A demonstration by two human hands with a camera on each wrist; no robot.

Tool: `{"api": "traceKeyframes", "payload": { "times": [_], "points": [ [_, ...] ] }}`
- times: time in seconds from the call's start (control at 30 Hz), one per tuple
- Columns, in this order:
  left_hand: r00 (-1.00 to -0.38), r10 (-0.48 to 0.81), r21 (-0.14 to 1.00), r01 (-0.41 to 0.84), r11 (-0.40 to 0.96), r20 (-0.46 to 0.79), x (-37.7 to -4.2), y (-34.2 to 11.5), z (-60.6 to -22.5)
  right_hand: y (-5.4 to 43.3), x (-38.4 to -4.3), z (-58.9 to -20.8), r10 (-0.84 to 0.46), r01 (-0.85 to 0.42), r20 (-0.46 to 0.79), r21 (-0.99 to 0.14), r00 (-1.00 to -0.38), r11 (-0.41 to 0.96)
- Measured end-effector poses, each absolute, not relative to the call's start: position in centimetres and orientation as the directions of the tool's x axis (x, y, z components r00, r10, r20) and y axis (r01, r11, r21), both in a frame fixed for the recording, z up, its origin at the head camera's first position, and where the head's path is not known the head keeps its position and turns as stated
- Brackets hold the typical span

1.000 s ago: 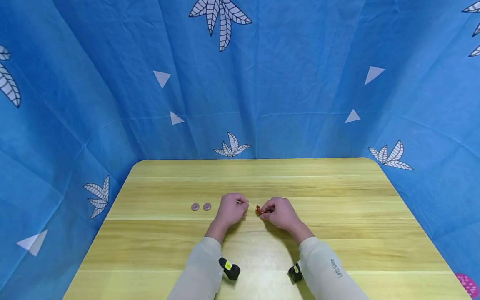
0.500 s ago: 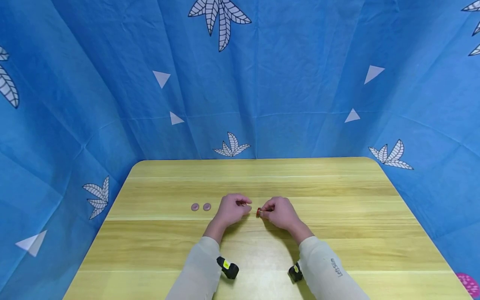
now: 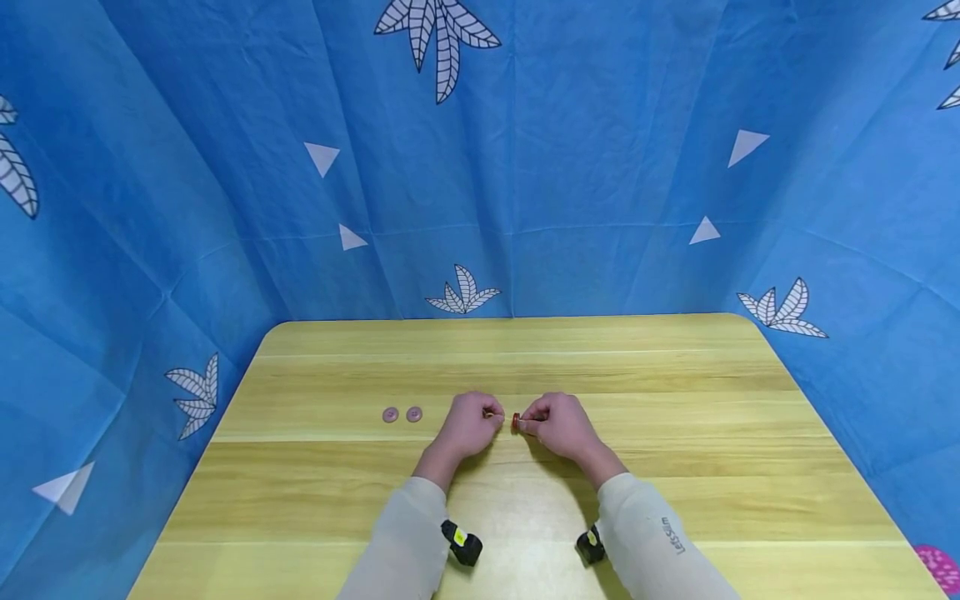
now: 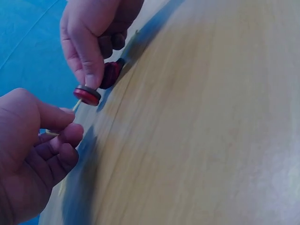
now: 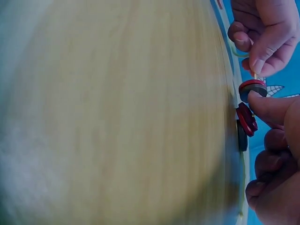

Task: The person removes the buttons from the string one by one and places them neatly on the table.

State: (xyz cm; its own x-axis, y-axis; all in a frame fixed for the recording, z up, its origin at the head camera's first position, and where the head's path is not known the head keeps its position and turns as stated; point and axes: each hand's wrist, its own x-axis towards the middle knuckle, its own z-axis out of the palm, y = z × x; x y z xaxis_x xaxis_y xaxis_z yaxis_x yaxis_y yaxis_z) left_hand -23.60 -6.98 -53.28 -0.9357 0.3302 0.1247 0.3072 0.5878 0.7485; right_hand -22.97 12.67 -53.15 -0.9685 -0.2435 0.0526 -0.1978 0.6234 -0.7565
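My left hand (image 3: 471, 425) pinches a thin pale-yellow string (image 4: 77, 105) between thumb and forefinger. The string runs a short way to a red-and-dark round button (image 4: 87, 95), threaded on it. My right hand (image 3: 558, 423) pinches at this button, its thumb against the dark side in the right wrist view. Beyond it, more red and dark buttons (image 5: 246, 120) hang on the string under the right hand. The fingertips of both hands are close together, just above the table. To the left of my left hand lie two brownish-pink buttons (image 3: 402, 414), side by side.
The wood-grain table (image 3: 315, 500) has rounded far corners. A blue curtain (image 3: 600, 167) with leaf and triangle prints hangs behind it and along both sides. Small black cameras (image 3: 462, 545) sit at both wrists. A pink dotted shape (image 3: 936, 567) shows beyond the right edge.
My left hand has loosened its fingers, shifted slightly right and pinched the string closer to the button. The stretch of string between the hands is shorter. The right hand has stayed almost still.
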Motion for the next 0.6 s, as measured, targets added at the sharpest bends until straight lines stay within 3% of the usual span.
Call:
{"api": "traceKeyframes", "payload": {
  "times": [0.27, 0.6],
  "points": [
    [-0.941, 0.333, 0.728, 0.273, 0.628, 0.065, -23.38, -6.39, -53.46, 12.60, -22.88, -53.17, -0.245, -0.206, 0.065, -0.766, -0.967, 0.609],
    [-0.941, 0.339, 0.792, 0.211, 0.573, 0.006, -23.30, -7.06, -53.29, 12.63, -22.88, -53.15, -0.235, -0.198, 0.062, -0.763, -0.970, 0.615]
  ]
}}
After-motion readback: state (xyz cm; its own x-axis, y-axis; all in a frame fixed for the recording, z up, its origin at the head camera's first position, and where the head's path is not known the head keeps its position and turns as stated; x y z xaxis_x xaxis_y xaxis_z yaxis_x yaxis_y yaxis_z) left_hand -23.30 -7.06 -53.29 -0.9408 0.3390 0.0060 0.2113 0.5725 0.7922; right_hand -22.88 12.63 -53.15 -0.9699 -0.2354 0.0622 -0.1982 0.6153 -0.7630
